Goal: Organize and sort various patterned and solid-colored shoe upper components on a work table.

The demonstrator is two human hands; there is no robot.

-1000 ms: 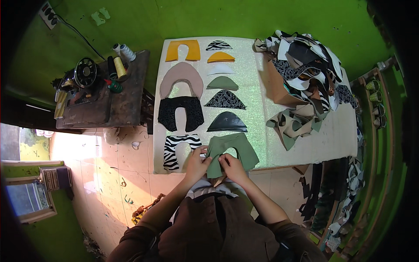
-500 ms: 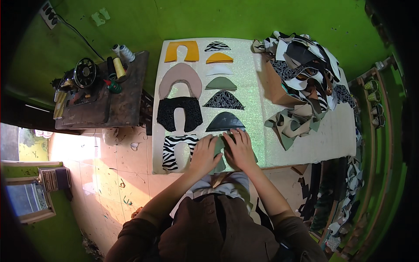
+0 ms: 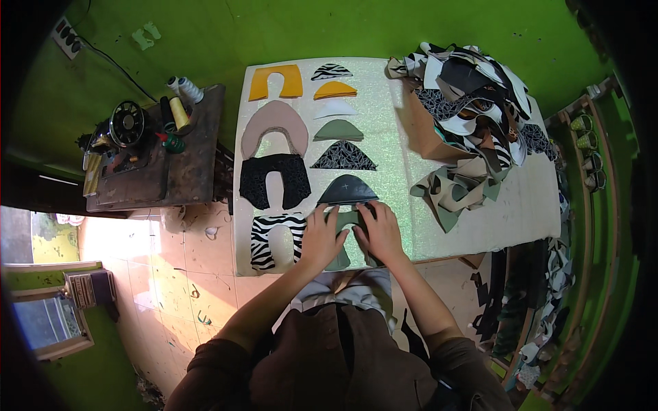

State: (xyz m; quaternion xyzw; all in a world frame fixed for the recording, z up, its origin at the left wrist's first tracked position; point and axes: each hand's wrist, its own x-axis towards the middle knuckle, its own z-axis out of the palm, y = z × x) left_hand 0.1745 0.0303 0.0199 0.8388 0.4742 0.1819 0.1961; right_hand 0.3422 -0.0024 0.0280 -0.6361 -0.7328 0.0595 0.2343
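Observation:
My left hand and my right hand lie at the table's near edge on a U-shaped green fabric piece. Their fingers are stretched out over its two sides, so much of it is hidden. Just beyond the fingertips is a dark half-moon piece with a small light cross mark. Left of my left hand lies a zebra-striped U-shaped piece. Farther up that column are U-shaped pieces in patterned black, dusty pink and yellow.
Half-moon pieces, including a black patterned one and a green one, line the table's middle. A cardboard box overflows with scraps, with a loose scrap pile before it. A sewing machine stands at left, a wooden rack at right.
My hands have shifted slightly on the green piece, and more of its curved top shows between them. The whole view has moved a little; the other pieces lie as before.

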